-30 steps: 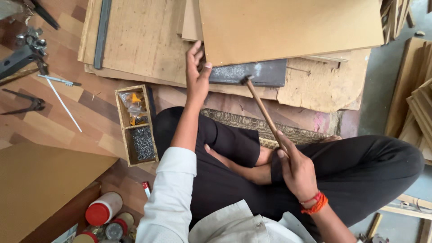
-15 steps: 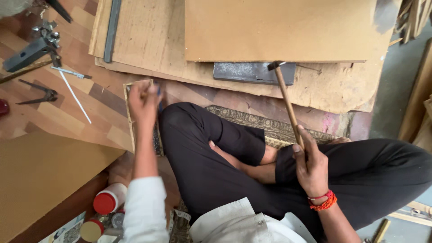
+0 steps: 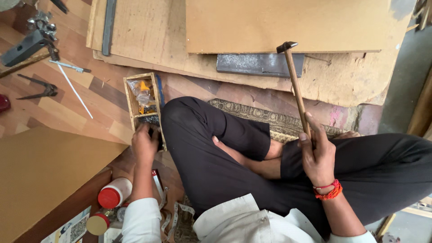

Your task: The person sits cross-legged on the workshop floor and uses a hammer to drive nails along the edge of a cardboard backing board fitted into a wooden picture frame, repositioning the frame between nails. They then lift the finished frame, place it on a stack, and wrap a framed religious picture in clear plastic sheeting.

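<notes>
I sit cross-legged on the floor in dark trousers. My right hand (image 3: 318, 155) grips the wooden handle of a hammer (image 3: 294, 81), held upright with its dark head raised over the plywood sheets. My left hand (image 3: 145, 143) reaches down into the near end of a small wooden box (image 3: 132, 105) beside my left knee; the fingers are curled inside the compartment of small dark nails, and what they hold is hidden. A dark flat metal bar (image 3: 258, 64) lies on the worn plywood board (image 3: 148, 40), just under a smooth brown board (image 3: 288, 24).
A plastic bag with yellow bits lies in the box's far compartment. Pincers (image 3: 38, 90), a white rod (image 3: 74, 94) and a clamp-like tool (image 3: 31, 38) lie on the floor at left. Red-capped white bottles (image 3: 112, 194) stand by a brown board (image 3: 40, 175).
My left hand left the metal bar on the plywood and dropped into the nail box. My right hand swung the hammer from slanting to nearly upright.
</notes>
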